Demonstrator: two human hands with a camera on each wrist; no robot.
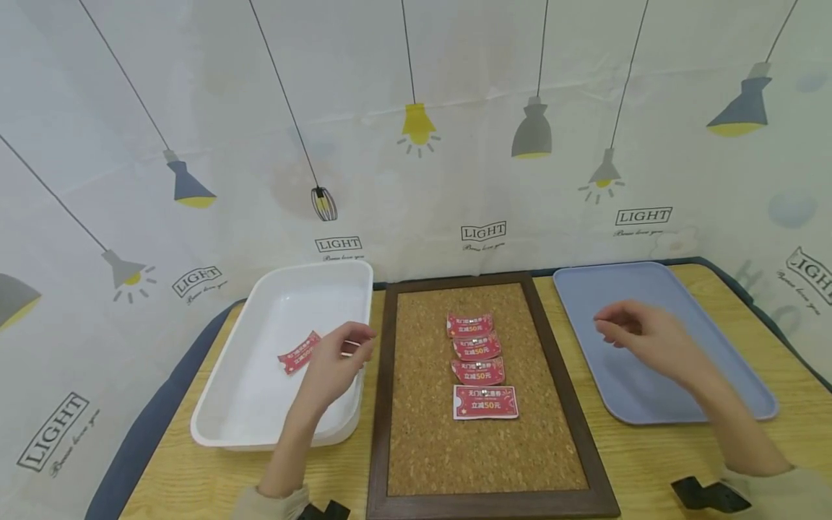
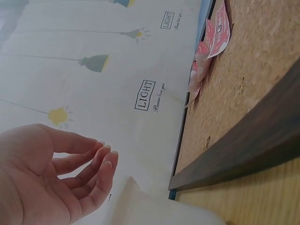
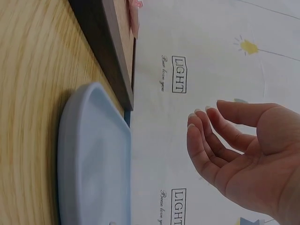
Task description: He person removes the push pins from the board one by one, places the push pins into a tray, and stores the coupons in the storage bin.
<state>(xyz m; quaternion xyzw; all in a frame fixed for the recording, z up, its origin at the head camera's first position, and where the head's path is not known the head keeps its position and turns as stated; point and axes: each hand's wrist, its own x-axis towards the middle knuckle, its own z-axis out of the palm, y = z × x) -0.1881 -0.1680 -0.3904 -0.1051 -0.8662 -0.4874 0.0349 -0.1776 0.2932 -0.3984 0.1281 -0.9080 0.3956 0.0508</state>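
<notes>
Lone red coupon (image 1: 297,354) in white tub (image 1: 250,397), head view only.

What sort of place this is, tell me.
Probably an indoor tabletop workstation: a wood-grain table stands before a wall covering printed with lamps, and a white tub, a framed corkboard and a blue tray are laid out side by side.
</notes>
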